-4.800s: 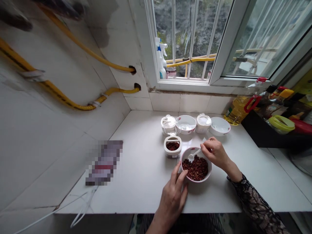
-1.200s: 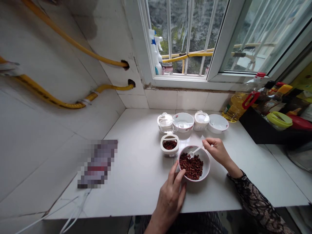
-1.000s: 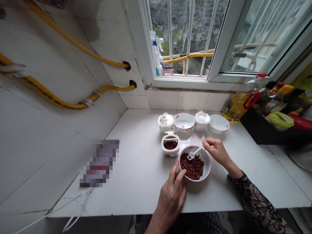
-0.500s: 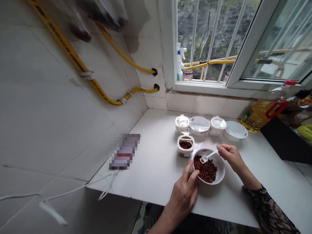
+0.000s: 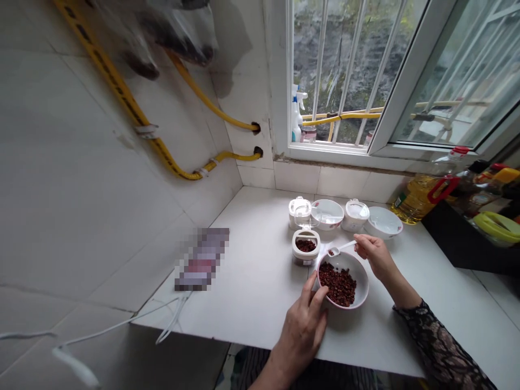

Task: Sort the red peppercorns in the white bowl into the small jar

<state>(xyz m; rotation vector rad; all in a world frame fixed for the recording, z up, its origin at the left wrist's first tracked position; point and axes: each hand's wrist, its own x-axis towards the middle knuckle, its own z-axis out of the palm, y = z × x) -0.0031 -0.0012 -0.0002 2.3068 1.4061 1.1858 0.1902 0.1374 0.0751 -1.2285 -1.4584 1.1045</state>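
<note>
Head view: the left hand (image 5: pixel 303 330) grips the rim of the bowl (image 5: pixel 363 281) of red peppercorns (image 5: pixel 337 284). The right hand (image 5: pixel 376 257) pinches a small spoon (image 5: pixel 341 247) with some grains, its tip over the bowl, just beside the open jar (image 5: pixel 305 261).

Rightward, my right hand (image 5: pixel 376 257) has room over the white countertop (image 5: pixel 430 319) up to the black shelf (image 5: pixel 467 252); the scoop (image 5: pixel 341 247) it pinches and the bowl (image 5: pixel 352 270) under my left hand (image 5: pixel 303 330) lie between, the small tub (image 5: pixel 305 261) and white bowls (image 5: pixel 384 223) stand behind, and leftward the counter runs to the blurred packet (image 5: pixel 201 260)
</note>
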